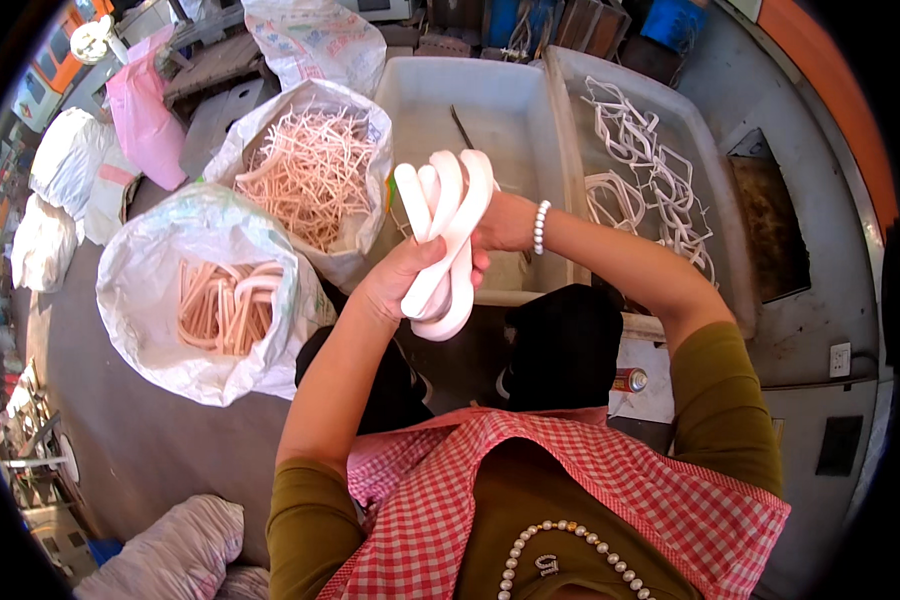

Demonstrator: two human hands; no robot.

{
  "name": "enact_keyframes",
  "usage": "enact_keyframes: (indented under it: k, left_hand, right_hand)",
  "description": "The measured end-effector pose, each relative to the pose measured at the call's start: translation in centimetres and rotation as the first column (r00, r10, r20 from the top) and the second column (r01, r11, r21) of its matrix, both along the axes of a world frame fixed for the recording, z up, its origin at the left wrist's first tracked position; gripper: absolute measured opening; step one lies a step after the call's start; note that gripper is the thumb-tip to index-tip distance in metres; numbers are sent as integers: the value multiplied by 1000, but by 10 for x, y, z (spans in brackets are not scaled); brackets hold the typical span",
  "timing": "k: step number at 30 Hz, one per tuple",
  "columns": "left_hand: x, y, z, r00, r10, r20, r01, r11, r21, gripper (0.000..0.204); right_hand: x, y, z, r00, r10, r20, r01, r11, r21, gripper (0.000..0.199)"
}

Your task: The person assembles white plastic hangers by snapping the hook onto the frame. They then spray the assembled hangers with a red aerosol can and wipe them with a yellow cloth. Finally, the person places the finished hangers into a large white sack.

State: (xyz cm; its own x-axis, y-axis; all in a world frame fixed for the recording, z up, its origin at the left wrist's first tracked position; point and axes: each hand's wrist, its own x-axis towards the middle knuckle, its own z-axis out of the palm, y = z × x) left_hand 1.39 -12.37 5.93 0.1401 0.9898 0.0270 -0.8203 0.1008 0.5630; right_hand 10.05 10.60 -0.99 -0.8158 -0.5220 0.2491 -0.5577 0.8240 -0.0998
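Observation:
A bundle of pale pinkish-white, curved plastic strips (450,235) is held up in front of me over the near edge of a white tub (470,90). My left hand (410,272) is closed around its lower middle, thumb across the front. Some strips bend over at the top, and others curve round at the bottom. My right hand (505,222), with a white bead bracelet at the wrist, reaches in against the bundle's right side. Its fingers are hidden behind the strips. A dark thin rod (460,125) leans in the tub beyond the bundle.
Left of the tub stand a sack of thin pink sprues (315,170) and a sack of bent pink strips (225,310). On the right, another tub (715,150) holds white looped pieces (640,150). Beside my right knee lies a spray can (630,380). A grey machine (820,330) borders the right.

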Motion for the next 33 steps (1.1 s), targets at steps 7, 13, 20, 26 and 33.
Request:
enact_keyframes:
  k: [7, 13, 20, 26, 33]
  left_hand:
    - [4, -19, 13, 962, 155, -227, -180, 979, -93, 49]
    - [15, -19, 51, 842, 384, -379, -433, 900, -50, 38]
    - [-18, -35, 69, -108, 469, -876, -599, 673, 434, 46]
    - [-90, -93, 40, -893, 93, -440, -316, 566, 761, 45]
    - [-131, -156, 21, -990, -47, -133, -132, 650, 749, 24]
  right_hand:
    - [-19, -75, 80, 983, -183, 16, 181, 946, -270, 45]
    - [-17, -84, 111, 973, -203, 106, 228, 910, -346, 47]
    - [35, -42, 84, 691, -574, -439, 573, 805, -153, 46]
    - [80, -27, 59, 616, -707, -348, 702, 693, -165, 45]
    - [82, -26, 54, 604, -719, -343, 727, 674, -132, 44]
